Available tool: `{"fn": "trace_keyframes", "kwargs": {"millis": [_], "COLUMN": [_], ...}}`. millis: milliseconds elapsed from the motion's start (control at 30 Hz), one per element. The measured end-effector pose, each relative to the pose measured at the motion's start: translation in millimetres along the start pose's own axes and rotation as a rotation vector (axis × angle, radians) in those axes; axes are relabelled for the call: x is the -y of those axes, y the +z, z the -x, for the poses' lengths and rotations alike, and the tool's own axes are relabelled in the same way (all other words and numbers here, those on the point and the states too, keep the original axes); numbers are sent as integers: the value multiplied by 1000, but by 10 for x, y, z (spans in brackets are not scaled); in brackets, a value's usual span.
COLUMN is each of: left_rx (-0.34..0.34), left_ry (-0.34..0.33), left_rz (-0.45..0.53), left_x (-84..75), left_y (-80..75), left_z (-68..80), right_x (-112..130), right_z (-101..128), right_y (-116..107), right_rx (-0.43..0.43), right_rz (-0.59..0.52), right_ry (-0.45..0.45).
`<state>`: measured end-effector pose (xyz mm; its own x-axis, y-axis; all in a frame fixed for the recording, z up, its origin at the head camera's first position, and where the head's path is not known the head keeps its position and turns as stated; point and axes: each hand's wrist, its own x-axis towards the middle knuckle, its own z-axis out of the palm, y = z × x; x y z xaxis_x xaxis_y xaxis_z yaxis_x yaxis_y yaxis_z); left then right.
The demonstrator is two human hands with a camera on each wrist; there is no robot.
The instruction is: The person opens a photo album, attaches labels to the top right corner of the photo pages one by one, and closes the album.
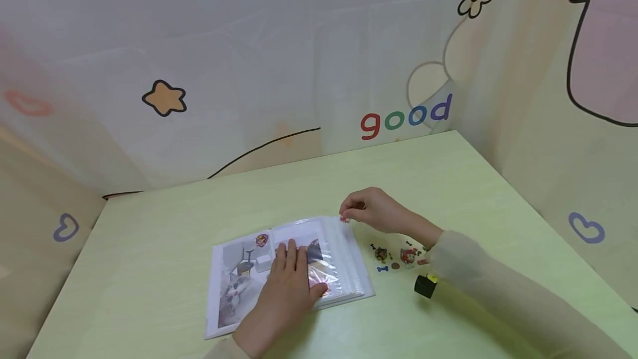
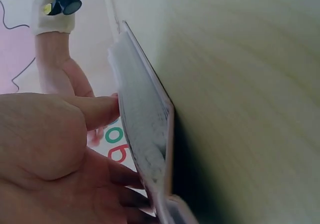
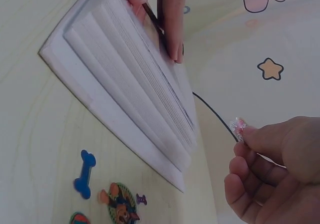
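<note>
A photo album [image 1: 213, 292] lies spread on the table, with a grey-and-white picture on its left page and a stack of clear plastic sleeves [image 1: 344, 259] on the right. My left hand [image 1: 288, 284] rests on the right-hand page, fingers straight, thumb near the lower edge. A round character sticker [image 1: 261, 240] is on the left page near the top. Just past the album's upper right corner, my right hand [image 1: 376, 209] pinches a small red-and-white sticker [image 3: 239, 128] between thumb and forefinger.
Right of the album lie several loose-looking stickers: a blue bone [image 3: 85, 174], a cartoon puppy [image 1: 380, 254] and a red-haired figure [image 1: 408, 256]. A small black device [image 1: 425, 286] is on the right sleeve. Printed cloth walls [image 1: 299, 71] border the table behind and at the sides.
</note>
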<state>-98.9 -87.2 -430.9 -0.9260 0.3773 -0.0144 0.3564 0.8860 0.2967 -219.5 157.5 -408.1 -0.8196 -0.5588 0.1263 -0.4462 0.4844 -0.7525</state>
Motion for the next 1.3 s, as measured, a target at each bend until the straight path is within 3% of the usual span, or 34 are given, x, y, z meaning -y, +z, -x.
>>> {"fn": "trace_keyframes", "kwargs": {"millis": [267,567,1067,1300], "left_rx": [44,24,-43,-18], "left_ry": [-12,-2,41,31], "left_rz": [-78,-139,-179,-186], "left_x": [-10,-37,-18,-34], "left_y": [-20,-29,-4,-47], "left_z": [-13,-28,-27,-16], "right_x": [104,152,181,155], "right_z": [-236,-474,-589,-632], "right_y": [121,249,346,389], "right_rx": [50,109,146,178], "right_rz": [29,107,166,192], "right_ry": [15,16,4,-14]}}
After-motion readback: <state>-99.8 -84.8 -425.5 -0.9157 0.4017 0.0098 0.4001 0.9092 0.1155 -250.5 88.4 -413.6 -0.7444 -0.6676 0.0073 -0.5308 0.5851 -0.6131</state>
